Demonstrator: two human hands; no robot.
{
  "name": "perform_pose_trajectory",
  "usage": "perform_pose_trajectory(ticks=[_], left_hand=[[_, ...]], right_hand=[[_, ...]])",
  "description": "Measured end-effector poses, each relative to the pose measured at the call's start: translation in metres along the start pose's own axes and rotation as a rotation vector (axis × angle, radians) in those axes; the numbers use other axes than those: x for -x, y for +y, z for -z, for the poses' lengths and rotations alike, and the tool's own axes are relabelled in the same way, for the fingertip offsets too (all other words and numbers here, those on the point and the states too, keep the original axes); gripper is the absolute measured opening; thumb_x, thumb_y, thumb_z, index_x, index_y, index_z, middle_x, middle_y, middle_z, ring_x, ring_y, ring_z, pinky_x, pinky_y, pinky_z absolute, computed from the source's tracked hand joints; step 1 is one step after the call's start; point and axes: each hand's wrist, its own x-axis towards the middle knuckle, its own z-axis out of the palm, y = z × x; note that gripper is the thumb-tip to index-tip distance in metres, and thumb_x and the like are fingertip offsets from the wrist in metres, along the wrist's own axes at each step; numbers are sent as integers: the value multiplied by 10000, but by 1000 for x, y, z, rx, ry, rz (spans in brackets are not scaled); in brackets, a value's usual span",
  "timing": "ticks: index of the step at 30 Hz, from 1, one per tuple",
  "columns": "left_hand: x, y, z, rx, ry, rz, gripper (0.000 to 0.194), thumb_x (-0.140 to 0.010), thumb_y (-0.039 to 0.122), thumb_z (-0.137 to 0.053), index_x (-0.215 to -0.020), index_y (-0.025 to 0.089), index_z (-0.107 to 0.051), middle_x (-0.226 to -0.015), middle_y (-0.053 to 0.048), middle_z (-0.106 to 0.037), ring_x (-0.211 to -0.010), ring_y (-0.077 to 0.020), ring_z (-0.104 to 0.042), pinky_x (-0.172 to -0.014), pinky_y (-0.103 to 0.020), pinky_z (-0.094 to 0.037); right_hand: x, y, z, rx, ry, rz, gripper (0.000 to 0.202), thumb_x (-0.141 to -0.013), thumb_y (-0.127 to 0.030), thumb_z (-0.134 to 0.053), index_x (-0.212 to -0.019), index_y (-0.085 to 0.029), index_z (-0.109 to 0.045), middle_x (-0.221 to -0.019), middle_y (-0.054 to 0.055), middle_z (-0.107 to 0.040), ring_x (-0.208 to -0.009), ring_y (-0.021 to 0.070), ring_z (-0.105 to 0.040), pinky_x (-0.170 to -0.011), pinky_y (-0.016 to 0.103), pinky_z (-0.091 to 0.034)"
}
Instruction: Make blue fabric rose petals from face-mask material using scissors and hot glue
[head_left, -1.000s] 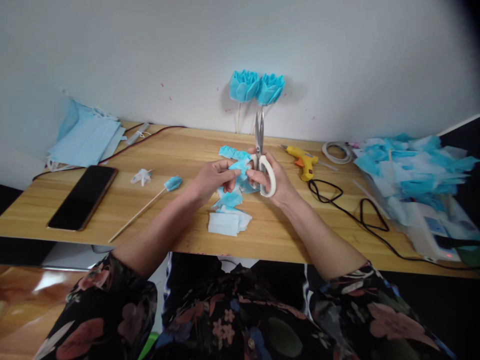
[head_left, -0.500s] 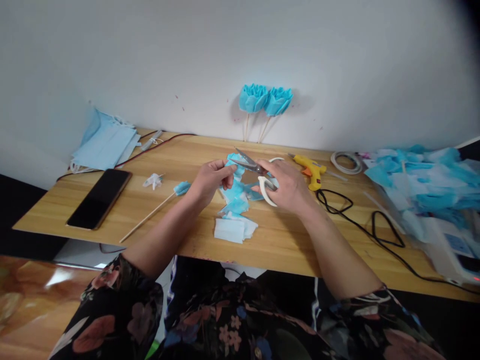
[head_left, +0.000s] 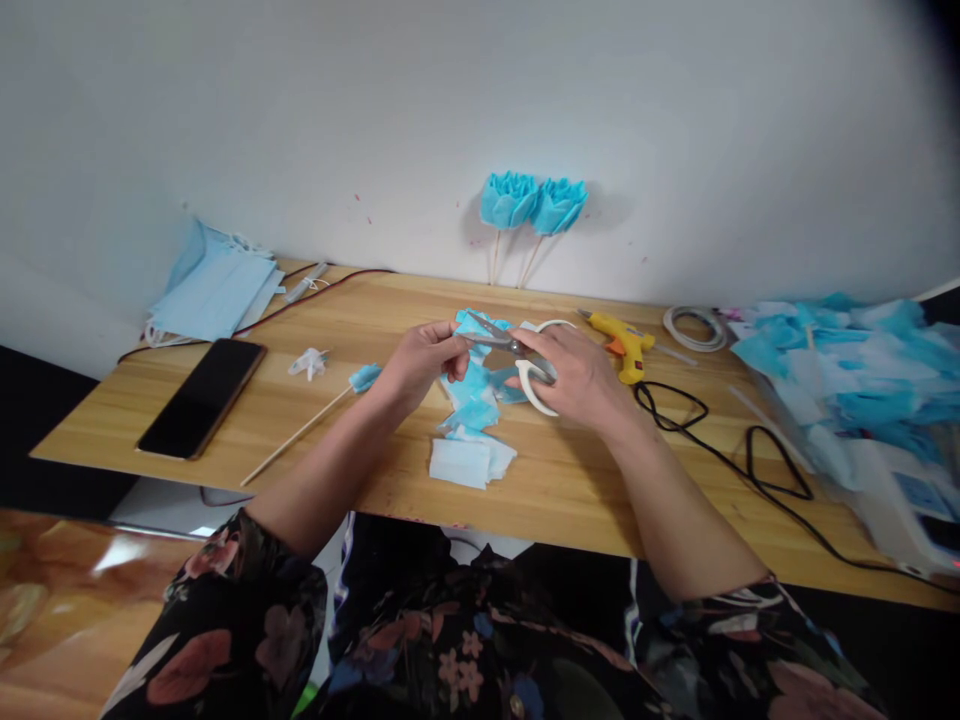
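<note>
My left hand (head_left: 431,358) is closed in a pinch on a small piece of blue mask fabric (head_left: 466,322), whose upper part shows above the fingertips. My right hand (head_left: 574,375) grips white-handled scissors (head_left: 517,347), their blades parted and pointing left against the fabric by my left fingertips. Below the hands lie several blue and white fabric pieces (head_left: 472,460) on the table. Beside my left forearm is a wooden stick (head_left: 300,435) with a blue fabric bud (head_left: 365,377) on its end.
Two blue fabric flowers (head_left: 510,200) lean against the wall. A yellow glue gun (head_left: 621,342) with a black cord lies right of my hands. Face masks (head_left: 214,285) and a phone (head_left: 202,398) are at left. Fabric scraps (head_left: 862,360) pile up at right.
The scissor blades have swung to a flatter angle at the fabric in my left hand. My left hand has barely moved.
</note>
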Motion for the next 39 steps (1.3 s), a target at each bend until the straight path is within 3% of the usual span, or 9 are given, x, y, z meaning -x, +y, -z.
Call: perform_pose_trajectory(ticks=[11, 27, 39], left_hand=[[-2, 0, 0, -76, 85, -10, 158, -677, 270, -668, -613, 158, -578, -461, 34, -565, -422, -60, -458, -470, -201, -353], [-1, -1, 0, -33, -15, -24, 159, -710, 256, -675, -632, 159, -577, -488, 30, -584, -436, -55, -474, -486, -197, -372], [0, -1, 0, -42, 16, 1, 156, -696, 254, -662, -615, 160, -568, -471, 27, -577, -427, -60, -467, -484, -204, -363]], right_hand=[[-1, -4, 3, 37, 12, -14, 481, -928, -442, -633, -1349, -212, -590, -1021, 107, -704, -962, 277, -632, -882, 443, -515], [-1, -8, 2, 67, -22, -32, 430, -941, -446, -615, -1312, -229, -611, -1012, 93, -717, -947, 267, -637, -832, 414, -523], [2, -7, -3, 116, 49, 6, 417, -939, -394, -643, -1304, -193, -648, -984, 91, -747, -901, 239, -667, -762, 360, -524]])
